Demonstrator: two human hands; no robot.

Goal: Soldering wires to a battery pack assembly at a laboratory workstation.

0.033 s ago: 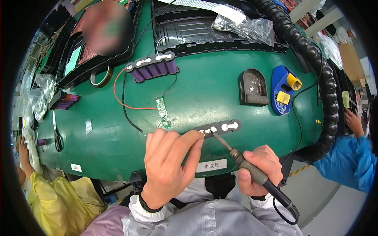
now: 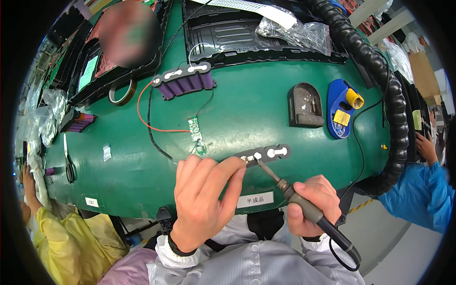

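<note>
1. The step in hand looks like soldering at the near battery pack, a dark strip with bright metal tabs lying on the green mat close to the near edge.
2. The right hand is closed around the handle of a soldering iron; its tip touches a tab at the pack's left end.
3. The left hand rests just left of the tip, fingers curled down onto the pack's left end. Whether they pinch a wire or only press is hidden.
4. A small green circuit board lies just beyond the hands, tied by red and black wires to a second, purple-celled pack farther off.
5. To the far right stand a dark iron stand and a blue holder with a yellow sponge.
6. The next move, I judge, calls for a steady tip on the tab, with the left fingers clear of the heat.
</note>
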